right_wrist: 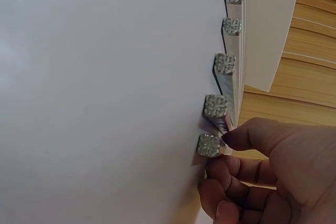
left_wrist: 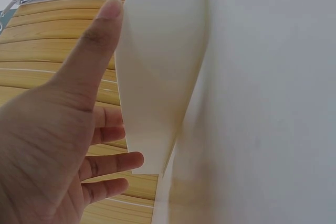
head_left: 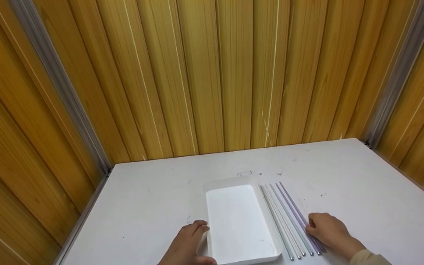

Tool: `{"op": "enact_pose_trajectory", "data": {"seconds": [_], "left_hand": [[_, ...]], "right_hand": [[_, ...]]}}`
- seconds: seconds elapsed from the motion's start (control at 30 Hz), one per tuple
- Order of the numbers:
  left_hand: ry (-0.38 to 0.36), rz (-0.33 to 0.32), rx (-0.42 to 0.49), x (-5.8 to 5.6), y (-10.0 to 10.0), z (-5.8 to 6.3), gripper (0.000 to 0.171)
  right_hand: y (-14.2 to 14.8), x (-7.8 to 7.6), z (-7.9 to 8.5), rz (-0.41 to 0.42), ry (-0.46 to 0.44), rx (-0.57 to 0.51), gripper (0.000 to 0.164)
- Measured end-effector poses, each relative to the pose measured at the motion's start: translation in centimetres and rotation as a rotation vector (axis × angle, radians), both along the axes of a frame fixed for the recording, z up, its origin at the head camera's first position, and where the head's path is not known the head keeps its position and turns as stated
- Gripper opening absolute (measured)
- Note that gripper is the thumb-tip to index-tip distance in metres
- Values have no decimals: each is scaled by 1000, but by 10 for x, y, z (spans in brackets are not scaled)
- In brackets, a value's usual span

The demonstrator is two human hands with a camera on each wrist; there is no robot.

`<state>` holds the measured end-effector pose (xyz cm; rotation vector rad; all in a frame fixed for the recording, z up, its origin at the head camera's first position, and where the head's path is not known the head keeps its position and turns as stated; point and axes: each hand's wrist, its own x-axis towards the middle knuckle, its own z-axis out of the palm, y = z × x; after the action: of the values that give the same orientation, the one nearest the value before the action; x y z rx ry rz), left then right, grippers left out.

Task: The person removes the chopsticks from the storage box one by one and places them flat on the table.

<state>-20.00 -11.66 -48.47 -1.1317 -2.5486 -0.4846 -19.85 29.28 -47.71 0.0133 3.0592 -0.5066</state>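
A white rectangular tray (head_left: 230, 182) lies on the table. My left hand (head_left: 189, 241) is at its near left side, fingers fairly straight at the rim. In the left wrist view the thumb (left_wrist: 100, 40) lies along the edge of the tray wall (left_wrist: 157, 66). Right of the tray, several pastel chopsticks lie side by side, a green one (head_left: 275, 221) nearest the tray. With thumb and fingers, my right hand (head_left: 329, 231) pinches the outermost purple chopstick (head_left: 294, 202) near its close end. The right wrist view shows its sparkly square end cap (right_wrist: 209, 145) by the fingertips.
The white table (head_left: 153, 198) carries small dark marks beyond the tray and chopsticks. Wood-patterned panels (head_left: 234, 73) stand behind it and at both sides, with grey metal posts (head_left: 61, 81) at the corners.
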Motion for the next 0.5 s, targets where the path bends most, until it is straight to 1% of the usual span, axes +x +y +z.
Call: {"op": "enact_pose_trajectory", "data": {"seconds": [0.2,0.33,0.4,0.43,0.5], "left_hand": [[18,3,6,1,-2,-1,81],[93,3,24,1,-3,-3,80],[118,2,34,2,-4,-4,79],[119,4,34,2,-4,-3,79],[91,14,22,2,-4,-1,80]], "right_hand": [[-2,1,1,2,10,2,24],[-2,2,3,7,20,-5,24],[-2,1,4,8,18,-5,25],[-2,1,4,6,16,-4,24],[-2,1,6,2,10,1,23]]}}
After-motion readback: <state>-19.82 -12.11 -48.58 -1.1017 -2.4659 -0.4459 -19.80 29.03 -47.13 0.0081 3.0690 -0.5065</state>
